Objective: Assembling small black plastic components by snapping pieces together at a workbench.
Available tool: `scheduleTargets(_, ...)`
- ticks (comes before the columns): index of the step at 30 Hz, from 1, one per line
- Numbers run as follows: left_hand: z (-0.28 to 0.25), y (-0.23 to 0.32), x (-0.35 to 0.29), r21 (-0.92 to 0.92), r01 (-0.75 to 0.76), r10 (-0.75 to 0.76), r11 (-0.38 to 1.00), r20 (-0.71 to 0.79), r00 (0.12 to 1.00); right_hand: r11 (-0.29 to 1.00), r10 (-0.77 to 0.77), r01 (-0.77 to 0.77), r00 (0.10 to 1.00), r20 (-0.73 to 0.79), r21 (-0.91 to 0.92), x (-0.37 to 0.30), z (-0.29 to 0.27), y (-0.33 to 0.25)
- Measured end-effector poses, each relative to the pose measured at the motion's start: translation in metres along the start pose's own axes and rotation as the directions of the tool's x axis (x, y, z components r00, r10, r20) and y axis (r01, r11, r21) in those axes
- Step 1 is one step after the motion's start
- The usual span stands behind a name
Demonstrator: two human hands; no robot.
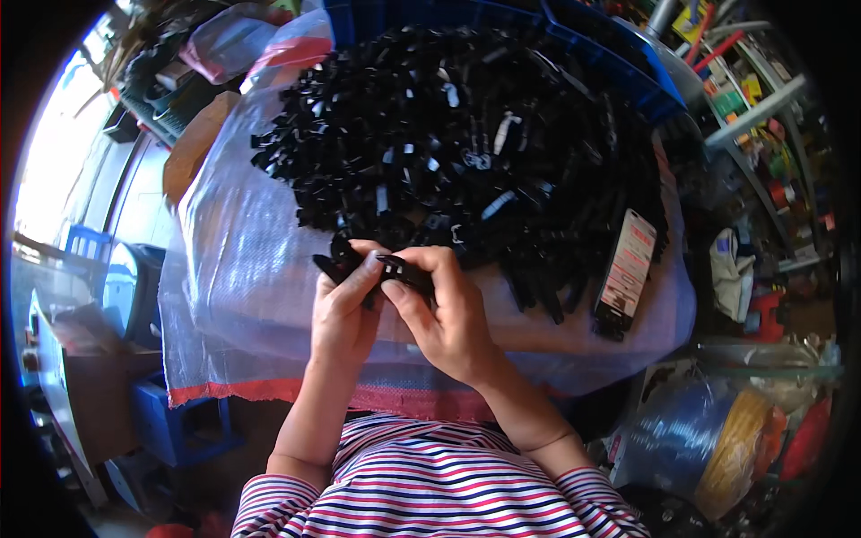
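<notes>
My left hand and my right hand meet in front of my chest, just at the near edge of a large heap of small glossy black plastic pieces. My right thumb and forefinger pinch a small black plastic piece with slots in it. Several dark pieces stick out from between the fingers of my left hand, which is closed around them. The tips of both hands nearly touch, and the far ends of the held parts are partly hidden by the fingers.
The heap lies on a white woven sack with a red hem. At right, a white and red printed card lies with black parts. Blue crates stand behind. A blue stool, a clear plastic bag and cluttered shelves flank the work.
</notes>
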State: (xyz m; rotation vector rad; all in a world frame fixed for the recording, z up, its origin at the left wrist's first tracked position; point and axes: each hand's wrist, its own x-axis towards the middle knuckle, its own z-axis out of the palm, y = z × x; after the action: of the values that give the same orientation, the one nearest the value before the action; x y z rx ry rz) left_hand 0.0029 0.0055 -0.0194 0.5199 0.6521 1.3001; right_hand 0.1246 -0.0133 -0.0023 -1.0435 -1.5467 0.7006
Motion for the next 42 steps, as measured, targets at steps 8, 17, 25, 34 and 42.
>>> scheduleTargets(8, 0.006, 0.000, 0.010, 0.115, -0.008, 0.008, 0.993, 0.000, 1.000, 0.984, 0.053, -0.063, 0.997, -0.063, -0.166, -0.014, -0.034, -0.005)
scheduleTargets(17, 0.012, -0.006, 0.002, 0.257, -0.170, 0.174, 0.951, 0.008, 0.985, 0.967, 0.201, -0.187, 0.977, 0.070, -0.172, -0.014, -0.031, -0.014)
scheduleTargets(25, 0.015, -0.013, -0.014, 0.601, -0.349, 0.438, 0.719, -0.002, 0.899, 0.968, 0.231, -0.226, 0.972, 0.034, -0.109, -0.019, -0.010, -0.004)
scheduleTargets(34, -0.016, 0.014, -0.015, -0.219, 0.100, -0.079, 0.970, 0.101, 0.992, 0.823, 0.008, 0.134, 0.969, 0.247, -0.552, 0.010, -0.031, -0.009)
scheduleTargets(42, -0.064, 0.063, 0.027, 0.272, -0.364, 0.394, 0.891, -0.063, 0.917, 0.624, -0.031, 0.278, 0.943, 0.332, -0.730, 0.011, -0.048, 0.014)
